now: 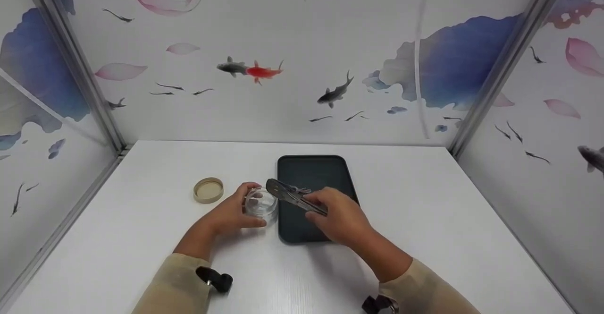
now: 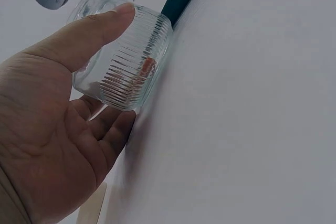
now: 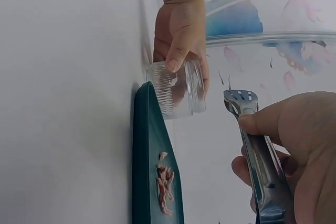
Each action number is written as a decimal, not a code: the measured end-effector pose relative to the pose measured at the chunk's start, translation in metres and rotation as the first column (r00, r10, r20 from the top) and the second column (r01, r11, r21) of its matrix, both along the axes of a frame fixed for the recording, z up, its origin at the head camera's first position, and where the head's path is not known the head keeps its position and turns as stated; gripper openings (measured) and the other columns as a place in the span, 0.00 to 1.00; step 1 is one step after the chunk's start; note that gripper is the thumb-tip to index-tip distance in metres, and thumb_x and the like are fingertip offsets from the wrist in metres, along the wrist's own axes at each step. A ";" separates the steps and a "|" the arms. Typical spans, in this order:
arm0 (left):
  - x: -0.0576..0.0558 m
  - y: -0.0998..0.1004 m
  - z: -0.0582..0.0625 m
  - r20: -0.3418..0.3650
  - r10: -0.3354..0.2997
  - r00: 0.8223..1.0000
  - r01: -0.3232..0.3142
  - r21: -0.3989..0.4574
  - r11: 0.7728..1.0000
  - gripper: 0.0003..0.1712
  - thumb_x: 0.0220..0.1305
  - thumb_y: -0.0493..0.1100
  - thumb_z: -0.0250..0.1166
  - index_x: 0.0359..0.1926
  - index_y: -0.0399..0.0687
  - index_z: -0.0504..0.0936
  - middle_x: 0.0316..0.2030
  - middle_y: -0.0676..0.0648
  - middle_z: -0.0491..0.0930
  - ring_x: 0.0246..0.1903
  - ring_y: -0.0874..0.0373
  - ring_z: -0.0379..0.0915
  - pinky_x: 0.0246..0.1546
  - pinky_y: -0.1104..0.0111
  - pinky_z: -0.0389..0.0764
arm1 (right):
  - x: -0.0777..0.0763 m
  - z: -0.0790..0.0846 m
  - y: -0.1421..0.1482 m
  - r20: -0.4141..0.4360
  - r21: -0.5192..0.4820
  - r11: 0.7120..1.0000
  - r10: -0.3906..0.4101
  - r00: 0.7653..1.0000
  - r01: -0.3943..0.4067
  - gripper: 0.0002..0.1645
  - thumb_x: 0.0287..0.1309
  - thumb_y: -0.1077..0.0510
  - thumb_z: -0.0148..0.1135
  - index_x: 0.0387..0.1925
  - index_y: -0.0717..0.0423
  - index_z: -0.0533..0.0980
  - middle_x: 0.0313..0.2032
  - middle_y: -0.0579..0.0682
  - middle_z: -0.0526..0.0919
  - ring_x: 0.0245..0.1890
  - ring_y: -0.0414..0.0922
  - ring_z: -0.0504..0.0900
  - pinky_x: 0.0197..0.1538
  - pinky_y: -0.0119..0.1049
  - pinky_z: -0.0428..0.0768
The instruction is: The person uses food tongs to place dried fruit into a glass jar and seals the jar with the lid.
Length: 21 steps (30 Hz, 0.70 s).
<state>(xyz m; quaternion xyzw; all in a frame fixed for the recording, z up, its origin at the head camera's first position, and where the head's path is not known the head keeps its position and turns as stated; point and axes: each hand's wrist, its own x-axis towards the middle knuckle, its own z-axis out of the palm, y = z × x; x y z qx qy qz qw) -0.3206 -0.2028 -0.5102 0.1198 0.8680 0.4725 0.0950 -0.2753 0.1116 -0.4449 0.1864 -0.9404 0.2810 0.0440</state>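
My left hand (image 1: 232,214) holds a clear glass jar (image 1: 261,204) with its mouth up, thumb on one side and fingers on the other. Ribs run round the jar's lower wall (image 2: 131,72); a reddish spot shows through the glass, but I cannot tell whether it lies inside. My right hand (image 1: 343,217) grips metal tongs (image 1: 289,194), their slotted head just above the jar's rim, apart from it. Whether the tongs pinch anything is not visible. Beside the jar lies a dark green tray (image 1: 297,231), bearing several small reddish-brown pieces (image 3: 165,184).
A round gold-coloured lid (image 1: 208,190) rests on the white table (image 1: 245,276), left of the jar. Printed panels (image 1: 292,26) with fish and petals enclose the back and both sides. Black wrist cameras (image 1: 214,279) are strapped at the sleeves.
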 end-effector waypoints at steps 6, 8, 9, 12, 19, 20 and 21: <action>-0.002 -0.001 -0.001 0.003 -0.001 1.000 0.001 -0.022 1.000 0.58 0.52 0.57 0.86 0.77 0.71 0.60 0.73 0.46 0.73 0.72 0.41 0.72 0.72 0.43 0.70 | -0.003 0.000 -0.012 -0.003 -0.026 0.999 0.029 1.000 -0.029 0.22 0.67 0.48 0.74 0.62 0.34 0.85 0.45 0.36 0.84 0.42 0.39 0.79 0.46 0.40 0.79; -0.003 -0.001 -0.001 0.002 0.004 1.000 -0.004 -0.033 0.999 0.58 0.52 0.58 0.86 0.77 0.70 0.60 0.74 0.46 0.73 0.72 0.41 0.71 0.72 0.43 0.70 | -0.004 0.000 -0.014 -0.002 -0.028 0.999 0.032 0.999 -0.032 0.22 0.67 0.48 0.74 0.61 0.33 0.85 0.45 0.36 0.84 0.43 0.38 0.80 0.47 0.40 0.80; -0.003 -0.001 0.000 0.002 0.005 1.000 -0.005 -0.035 0.999 0.58 0.52 0.58 0.86 0.78 0.70 0.59 0.74 0.46 0.73 0.73 0.41 0.71 0.73 0.42 0.69 | -0.005 0.000 -0.016 -0.002 -0.028 0.999 0.033 0.999 -0.034 0.22 0.67 0.48 0.74 0.61 0.33 0.85 0.45 0.36 0.84 0.44 0.38 0.81 0.47 0.41 0.80; -0.002 0.000 0.000 -0.003 0.007 1.000 -0.007 -0.040 0.999 0.59 0.52 0.58 0.85 0.78 0.71 0.59 0.75 0.47 0.73 0.73 0.40 0.71 0.73 0.41 0.69 | -0.007 0.000 -0.019 0.005 -0.024 0.999 0.033 0.999 -0.033 0.22 0.67 0.48 0.74 0.61 0.33 0.84 0.45 0.36 0.84 0.44 0.38 0.81 0.48 0.41 0.80; -0.002 -0.001 -0.003 -0.009 0.017 1.000 -0.018 -0.029 0.999 0.58 0.50 0.59 0.87 0.76 0.75 0.61 0.73 0.44 0.74 0.73 0.42 0.71 0.74 0.42 0.68 | -0.008 -0.004 -0.023 0.026 -0.003 0.999 0.039 0.999 -0.039 0.23 0.68 0.48 0.74 0.63 0.33 0.84 0.46 0.37 0.84 0.43 0.39 0.80 0.48 0.41 0.81; -0.002 -0.001 -0.003 -0.010 0.018 1.000 -0.018 -0.028 0.999 0.58 0.50 0.59 0.87 0.76 0.74 0.61 0.72 0.43 0.75 0.73 0.42 0.71 0.74 0.43 0.68 | -0.008 -0.005 -0.024 0.026 -0.003 0.999 0.039 0.999 -0.039 0.23 0.68 0.48 0.74 0.63 0.33 0.84 0.47 0.38 0.84 0.43 0.39 0.80 0.49 0.41 0.81; -0.002 -0.001 -0.003 -0.009 0.020 1.000 -0.020 -0.028 0.999 0.58 0.49 0.59 0.87 0.76 0.74 0.61 0.72 0.43 0.75 0.73 0.42 0.71 0.74 0.43 0.68 | -0.008 -0.005 -0.024 0.025 -0.002 0.999 0.041 0.999 -0.041 0.23 0.68 0.48 0.74 0.63 0.33 0.84 0.47 0.38 0.84 0.43 0.39 0.80 0.49 0.41 0.81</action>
